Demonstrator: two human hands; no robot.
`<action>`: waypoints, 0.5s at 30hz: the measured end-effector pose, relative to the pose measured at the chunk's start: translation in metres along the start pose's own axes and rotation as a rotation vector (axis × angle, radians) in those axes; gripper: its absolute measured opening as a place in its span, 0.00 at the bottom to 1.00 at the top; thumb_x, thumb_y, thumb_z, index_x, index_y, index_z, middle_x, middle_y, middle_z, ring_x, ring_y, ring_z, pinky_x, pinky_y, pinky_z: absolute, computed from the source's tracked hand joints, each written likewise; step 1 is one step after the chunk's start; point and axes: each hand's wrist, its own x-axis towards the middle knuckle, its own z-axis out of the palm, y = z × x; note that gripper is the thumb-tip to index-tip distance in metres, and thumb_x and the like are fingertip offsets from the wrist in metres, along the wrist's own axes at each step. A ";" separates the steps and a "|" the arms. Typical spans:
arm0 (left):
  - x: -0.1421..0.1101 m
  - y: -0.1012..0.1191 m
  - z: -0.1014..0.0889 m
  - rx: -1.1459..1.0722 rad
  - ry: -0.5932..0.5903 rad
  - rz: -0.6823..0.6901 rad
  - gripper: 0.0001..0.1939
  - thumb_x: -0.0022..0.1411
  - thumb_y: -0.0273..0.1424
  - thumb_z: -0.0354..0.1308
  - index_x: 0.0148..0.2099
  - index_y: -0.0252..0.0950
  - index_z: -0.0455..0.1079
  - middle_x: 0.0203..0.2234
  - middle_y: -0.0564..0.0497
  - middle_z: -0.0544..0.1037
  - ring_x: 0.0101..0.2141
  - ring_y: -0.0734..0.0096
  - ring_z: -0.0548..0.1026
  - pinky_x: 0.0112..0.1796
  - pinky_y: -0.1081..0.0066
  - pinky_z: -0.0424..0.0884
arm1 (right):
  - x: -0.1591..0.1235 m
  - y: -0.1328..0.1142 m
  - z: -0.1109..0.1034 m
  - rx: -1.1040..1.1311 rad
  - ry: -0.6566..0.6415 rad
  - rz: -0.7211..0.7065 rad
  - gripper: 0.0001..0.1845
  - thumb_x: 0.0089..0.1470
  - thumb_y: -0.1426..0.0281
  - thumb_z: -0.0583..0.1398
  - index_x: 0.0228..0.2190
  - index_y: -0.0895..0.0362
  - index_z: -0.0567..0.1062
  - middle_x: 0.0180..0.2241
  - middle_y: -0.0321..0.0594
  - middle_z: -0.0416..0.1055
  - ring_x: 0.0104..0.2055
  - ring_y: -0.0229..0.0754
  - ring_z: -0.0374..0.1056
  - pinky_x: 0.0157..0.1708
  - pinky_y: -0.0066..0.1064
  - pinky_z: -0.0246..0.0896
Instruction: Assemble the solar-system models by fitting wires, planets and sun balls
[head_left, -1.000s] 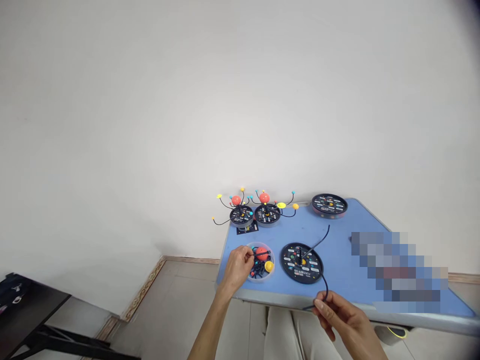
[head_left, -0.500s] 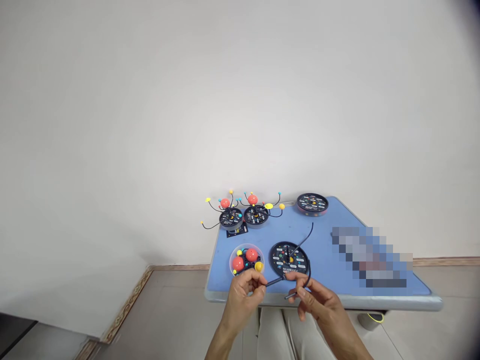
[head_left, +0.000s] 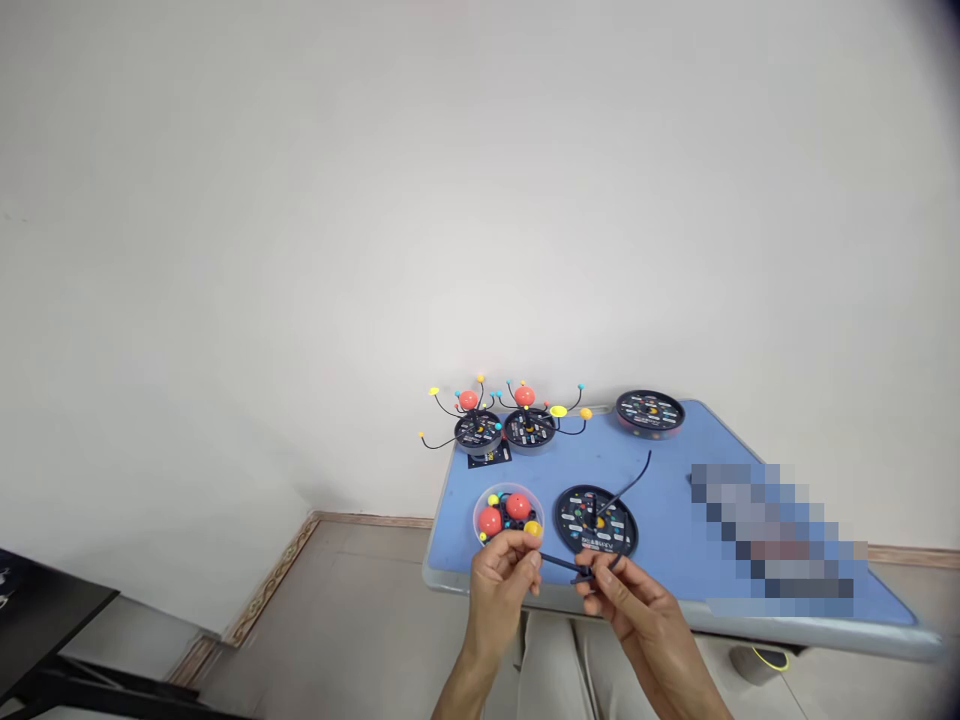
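Note:
My left hand (head_left: 506,580) pinches one end of a thin black rod (head_left: 559,563) above the table's front edge. The rod's other end meets the fingers of my right hand (head_left: 626,590), which are closed on dark rod pieces; how these join is hidden. Just behind my hands lies a round black base (head_left: 577,525) printed with planets. A short post stands at its middle, and a curved black arm (head_left: 630,483) reaches from it up to the right. Behind my left hand, a clear tub (head_left: 478,500) holds red half-balls (head_left: 517,507), a yellow-orange piece and small black parts.
Two finished-looking planet models (head_left: 478,430) with red balls and coloured beads stand at the back left, over a black card (head_left: 490,455). A closed round case (head_left: 650,412) sits at the back right. A blurred-out patch (head_left: 780,540) covers the table's right side.
My hands have come closer together, and the rod in my left hand now reaches my right fingers. The view has shifted slightly, moving the table rightward in the picture.

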 end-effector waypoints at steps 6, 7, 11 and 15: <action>-0.004 -0.011 0.013 -0.218 0.061 -0.071 0.15 0.50 0.39 0.71 0.36 0.34 0.77 0.22 0.54 0.74 0.23 0.76 0.71 0.27 0.75 0.68 | 0.000 0.004 0.009 0.093 0.060 0.048 0.20 0.31 0.58 0.78 0.26 0.57 0.83 0.33 0.38 0.77 0.29 0.38 0.71 0.30 0.28 0.71; -0.005 -0.012 0.016 -0.254 0.056 -0.094 0.16 0.50 0.40 0.71 0.35 0.33 0.78 0.21 0.54 0.74 0.23 0.75 0.71 0.27 0.75 0.68 | -0.001 0.006 0.010 0.102 0.054 0.048 0.20 0.31 0.59 0.77 0.26 0.57 0.83 0.33 0.38 0.76 0.29 0.38 0.71 0.30 0.28 0.71; -0.009 -0.013 0.022 -0.270 0.045 -0.120 0.18 0.49 0.43 0.71 0.34 0.33 0.78 0.21 0.53 0.74 0.23 0.75 0.72 0.28 0.74 0.69 | -0.005 0.012 0.014 0.124 0.019 0.033 0.18 0.35 0.59 0.77 0.27 0.57 0.82 0.32 0.37 0.76 0.29 0.38 0.70 0.31 0.29 0.70; -0.009 -0.013 0.020 -0.177 0.065 -0.078 0.18 0.53 0.45 0.68 0.33 0.33 0.77 0.20 0.54 0.74 0.23 0.75 0.71 0.28 0.75 0.67 | -0.007 0.012 0.015 0.115 -0.004 0.054 0.18 0.35 0.59 0.76 0.28 0.56 0.83 0.34 0.39 0.76 0.31 0.40 0.71 0.29 0.29 0.70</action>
